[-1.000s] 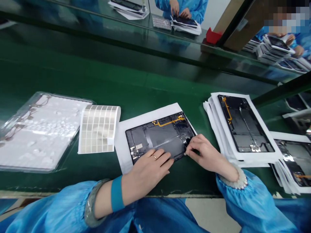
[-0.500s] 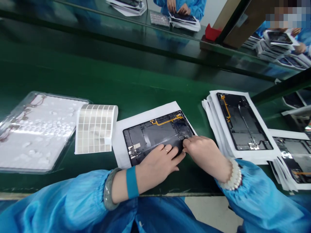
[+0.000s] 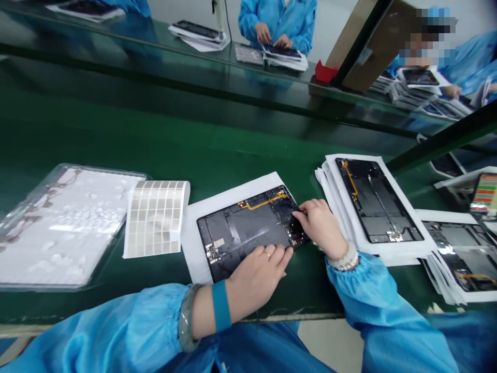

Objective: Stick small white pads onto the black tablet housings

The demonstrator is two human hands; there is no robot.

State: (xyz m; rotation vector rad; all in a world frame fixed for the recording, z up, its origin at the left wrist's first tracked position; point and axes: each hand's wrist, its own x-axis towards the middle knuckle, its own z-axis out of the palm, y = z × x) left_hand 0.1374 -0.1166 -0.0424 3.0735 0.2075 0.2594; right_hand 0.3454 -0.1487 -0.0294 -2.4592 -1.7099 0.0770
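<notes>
A black tablet back housing [image 3: 248, 228], with an orange flex cable [image 3: 264, 202] along its far side, lies at a slant on white paper [image 3: 198, 259]. My left hand [image 3: 256, 274] rests flat across the near edge of the housing, its fingers stretched out. At the housing's right end my right hand [image 3: 320, 225] has thumb and fingertips pinched together. Whatever sits between those fingertips is too small or hidden to name. A small circuit board [image 3: 213, 251] shows in the housing's left end.
Left of the housing are a sheet of square stickers [image 3: 155, 217] and a clear plastic tray [image 3: 66, 228] with thin wires. To the right, further housings [image 3: 378, 199] lie on stacked paper [image 3: 415, 254]. Across the glass-topped divider, people in blue work at similar stacks [image 3: 287, 62].
My right hand has moved up along the housing's right end, away from my left fingers. My left hand stays on the near edge, its fingers now flatter. The whole view has shifted slightly.
</notes>
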